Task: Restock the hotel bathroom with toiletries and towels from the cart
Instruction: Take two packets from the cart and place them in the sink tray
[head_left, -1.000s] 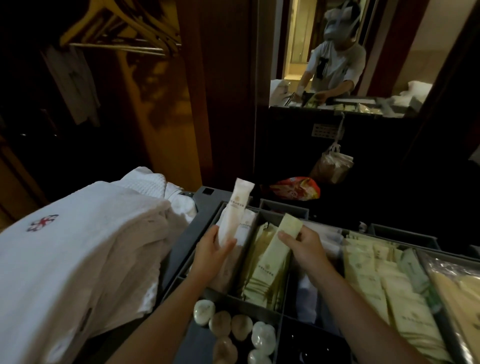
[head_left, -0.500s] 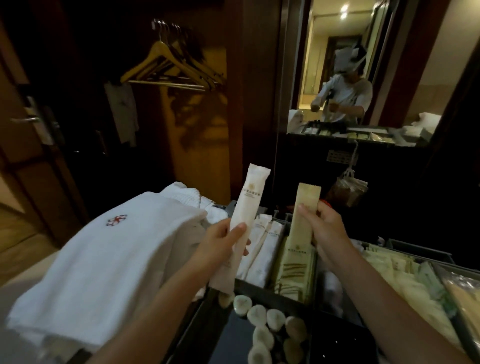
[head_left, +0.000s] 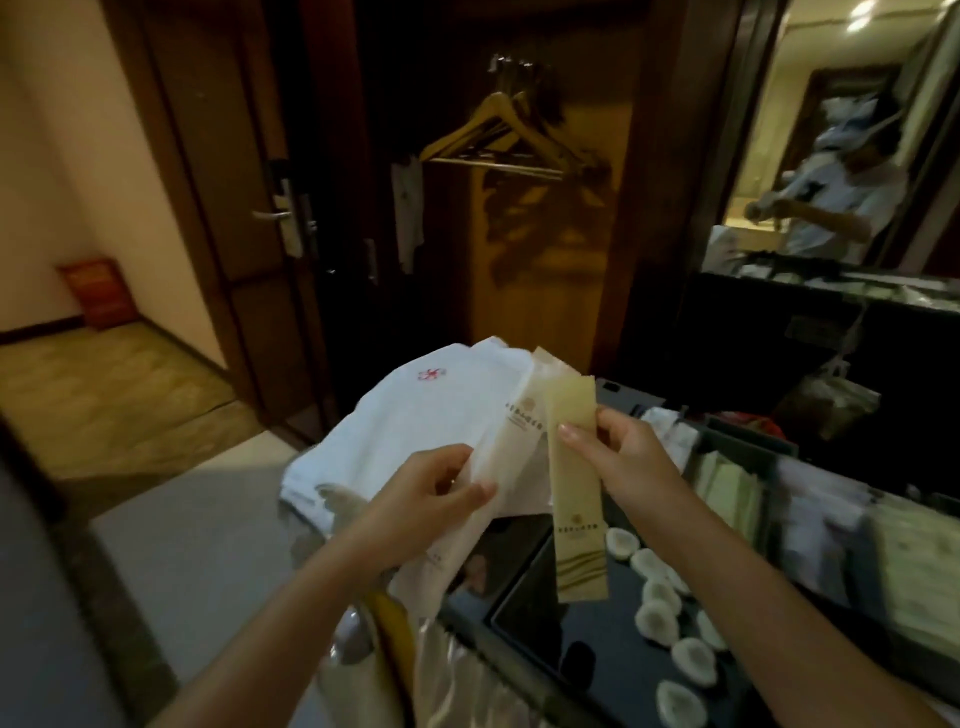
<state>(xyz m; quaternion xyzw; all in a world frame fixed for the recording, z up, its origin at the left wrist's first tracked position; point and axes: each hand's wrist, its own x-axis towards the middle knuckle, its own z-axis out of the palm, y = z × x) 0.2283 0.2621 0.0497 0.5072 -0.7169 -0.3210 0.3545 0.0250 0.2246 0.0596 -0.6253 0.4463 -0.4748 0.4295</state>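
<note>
Two toiletry sachets already lifted off the cart (head_left: 597, 644), one per hand, both carried over its near left corner

Left hand (head_left: 421, 493): fingers (head_left: 470, 492) clenched around the middle of the white sachet (head_left: 511, 431), thumb pressed on the facing side. Long axis slanted, running up and to the right from the grip and down toward the wrist; upper end well above the fingertips, lower end tucked below the palm and partly hidden by it

Right hand (head_left: 626, 457): thumb (head_left: 571, 434) and fingers pinching the green sachet (head_left: 574, 499) by its right edge, in the upper half. Long axis close to upright; most of the length hanging below the pinch, a short stretch standing above it

Key relation: upper ends crossing just left of the right thumb, green overlapping white, apparently touching; lower ends splayed apart. Right hand nearer the meeting point, so probably best placed to slide its sachet across into the left grip, freeing a hand for the folded towels (head_left: 415, 410) lying just beyond the left fingertips. Judged an early stage: nothing yet delivered to the bathroom

Round soaps (head_left: 657, 621) in the tray below and right of the right wrist, untouched. Heavy motion blur, so exact contact between the sachets not certain
</note>
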